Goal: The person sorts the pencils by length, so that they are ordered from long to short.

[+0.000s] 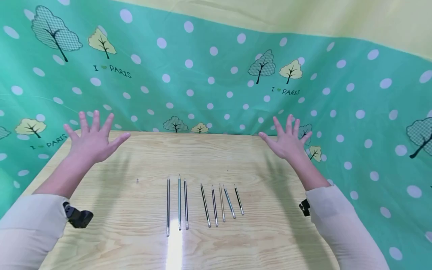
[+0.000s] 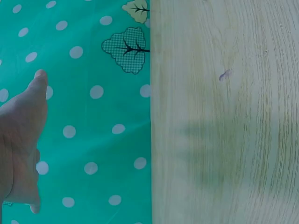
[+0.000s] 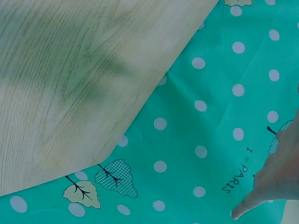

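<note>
My left hand is raised over the far left of the table, fingers straight and spread, holding nothing. Over the far right, my right hand is held up the same way with its fingers fanned out. Several pencils lie side by side on the wood between and below the hands. Three longer ones, with a dark pencil at the left and a blue pencil beside it, form one group. To their right lies a group of several shorter ones, including a tan pencil and a short blue pencil.
A tiny dark scrap lies on the light wood table, left of the pencils. Behind the table hangs a green dotted curtain with printed trees, which also runs along the right side. Dark wrist cameras sit at both cuffs.
</note>
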`<state>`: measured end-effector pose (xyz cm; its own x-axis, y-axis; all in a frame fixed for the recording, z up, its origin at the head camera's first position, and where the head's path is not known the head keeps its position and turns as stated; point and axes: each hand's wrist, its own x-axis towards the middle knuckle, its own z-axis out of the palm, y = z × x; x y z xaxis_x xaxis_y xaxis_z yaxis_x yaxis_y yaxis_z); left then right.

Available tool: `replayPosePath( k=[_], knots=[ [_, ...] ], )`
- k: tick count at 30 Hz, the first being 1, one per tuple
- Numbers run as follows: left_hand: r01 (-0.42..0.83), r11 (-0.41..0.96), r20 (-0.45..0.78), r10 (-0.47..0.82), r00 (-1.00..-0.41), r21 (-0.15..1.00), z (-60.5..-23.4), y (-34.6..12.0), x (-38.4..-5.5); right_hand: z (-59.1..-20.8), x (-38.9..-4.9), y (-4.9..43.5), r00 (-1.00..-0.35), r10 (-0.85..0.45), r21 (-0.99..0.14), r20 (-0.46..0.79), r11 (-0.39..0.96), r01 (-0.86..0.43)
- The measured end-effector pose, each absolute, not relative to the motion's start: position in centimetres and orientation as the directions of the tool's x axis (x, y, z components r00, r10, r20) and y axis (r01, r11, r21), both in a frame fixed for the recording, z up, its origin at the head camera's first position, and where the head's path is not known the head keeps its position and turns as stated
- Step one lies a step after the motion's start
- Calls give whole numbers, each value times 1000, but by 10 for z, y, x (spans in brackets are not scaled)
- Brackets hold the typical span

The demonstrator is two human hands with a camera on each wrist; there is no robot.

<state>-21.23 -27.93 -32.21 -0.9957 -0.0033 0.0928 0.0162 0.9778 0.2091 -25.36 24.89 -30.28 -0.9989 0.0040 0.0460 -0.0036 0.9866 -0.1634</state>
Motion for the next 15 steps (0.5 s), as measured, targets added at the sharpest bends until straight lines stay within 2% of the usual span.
replayPosePath(
  k=[9, 15],
  knots=[
    [19, 976, 98, -3, -995, 217, -325, -281, -211, -307, -254, 249, -999, -4, -151, 53, 989, -12],
    [28, 974, 109, 3, -994, 224, -328, -282, -210, -310, -255, 247, -997, -16, -187, 76, 982, -30]
  ],
)
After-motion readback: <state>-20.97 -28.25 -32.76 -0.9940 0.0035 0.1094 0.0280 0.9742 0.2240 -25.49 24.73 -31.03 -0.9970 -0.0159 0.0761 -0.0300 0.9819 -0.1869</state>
